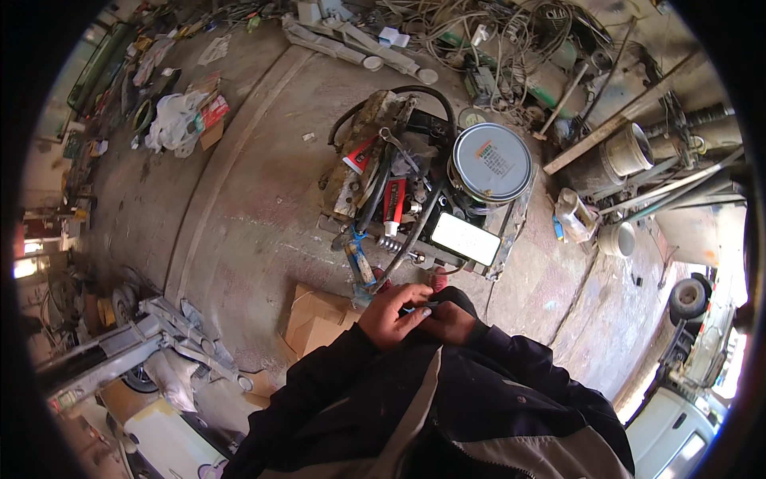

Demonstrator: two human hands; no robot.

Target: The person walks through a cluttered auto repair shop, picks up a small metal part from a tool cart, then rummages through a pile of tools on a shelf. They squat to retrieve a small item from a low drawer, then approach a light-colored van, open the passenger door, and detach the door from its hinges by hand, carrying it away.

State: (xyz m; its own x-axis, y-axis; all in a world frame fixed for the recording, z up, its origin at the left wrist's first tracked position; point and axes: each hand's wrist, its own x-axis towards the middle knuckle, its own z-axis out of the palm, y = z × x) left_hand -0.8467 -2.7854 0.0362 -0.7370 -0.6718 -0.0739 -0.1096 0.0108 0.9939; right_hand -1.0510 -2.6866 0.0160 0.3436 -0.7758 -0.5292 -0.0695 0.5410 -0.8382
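Observation:
My left hand point(389, 316) and my right hand point(449, 322) are together close in front of my body, fingers bent inward. Between their fingertips shows a small greyish piece point(431, 304), too small to name. Just beyond them stands a cluttered work stand. On it lie a red tube with a white cap point(393, 206), a second red tube point(361, 155) and a metal wrench point(398, 147). A black hose point(421, 226) curves across it. A bright white rectangular panel point(465, 238) lies at its near right, below a round tin with a grey lid point(492, 160).
A cardboard box point(313, 323) sits on the floor beside my left forearm. A blue-wrapped piece point(359, 259) hangs at the stand's near left. Tangled cables point(511, 48) and long poles point(626, 112) crowd the far right. A metal lift arm point(120, 343) lies at the left.

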